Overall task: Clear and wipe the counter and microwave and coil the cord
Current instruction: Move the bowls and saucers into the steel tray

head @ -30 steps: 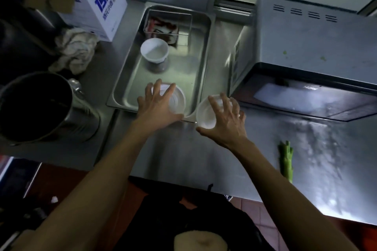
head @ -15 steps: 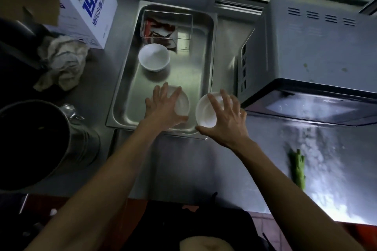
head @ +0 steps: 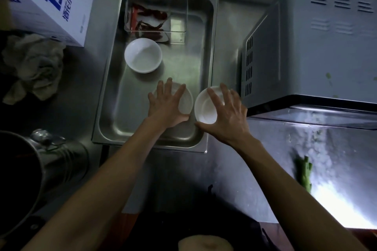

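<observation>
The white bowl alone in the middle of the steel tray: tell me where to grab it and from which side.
Take the white bowl by its rim, coming from above and the near side. It sits upright and open-mouthed on the tray floor, with the clear container close behind it, so a thumb-inside, fingers-outside pinch on the near rim looks easiest.
</observation>
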{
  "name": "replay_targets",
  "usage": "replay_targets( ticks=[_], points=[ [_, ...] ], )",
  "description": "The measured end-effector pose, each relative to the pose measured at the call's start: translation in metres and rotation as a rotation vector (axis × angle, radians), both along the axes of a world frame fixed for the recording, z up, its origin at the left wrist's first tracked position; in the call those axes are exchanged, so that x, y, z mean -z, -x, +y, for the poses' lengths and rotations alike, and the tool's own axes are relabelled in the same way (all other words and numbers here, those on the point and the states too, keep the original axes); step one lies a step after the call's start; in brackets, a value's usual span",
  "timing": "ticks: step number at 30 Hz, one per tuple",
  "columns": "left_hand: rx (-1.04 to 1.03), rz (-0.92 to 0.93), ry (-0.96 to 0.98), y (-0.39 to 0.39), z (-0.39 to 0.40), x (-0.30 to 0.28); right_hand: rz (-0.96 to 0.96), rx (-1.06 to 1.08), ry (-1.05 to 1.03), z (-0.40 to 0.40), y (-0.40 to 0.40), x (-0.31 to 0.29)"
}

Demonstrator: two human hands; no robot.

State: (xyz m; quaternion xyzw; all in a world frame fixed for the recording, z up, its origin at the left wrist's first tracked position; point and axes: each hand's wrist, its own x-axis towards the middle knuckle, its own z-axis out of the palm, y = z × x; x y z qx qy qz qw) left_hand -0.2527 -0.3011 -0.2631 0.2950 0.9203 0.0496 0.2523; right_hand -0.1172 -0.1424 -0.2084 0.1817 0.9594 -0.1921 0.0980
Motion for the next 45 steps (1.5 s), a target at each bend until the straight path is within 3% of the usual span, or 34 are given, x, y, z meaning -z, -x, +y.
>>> replay_targets(
  ticks=[9,17,24,45],
  points=[
    [-0.013,0.058,-0.039,0.000,-0.016,0.000,0.000,0.013,-0.008,-0.003,0.012,-0.002],
    [-0.242,0.106,-0.121,0.003,-0.078,-0.027,0.063,-0.124,-0.065,-0.040,0.049,-0.005],
    [-0.398,0.068,-0.178,-0.004,-0.113,-0.034,-0.006,-0.246,-0.078,-0.078,0.080,0.028],
    [-0.353,0.093,-0.202,-0.019,-0.138,-0.042,-0.182,-0.265,-0.094,-0.087,0.093,0.069]
  ],
)
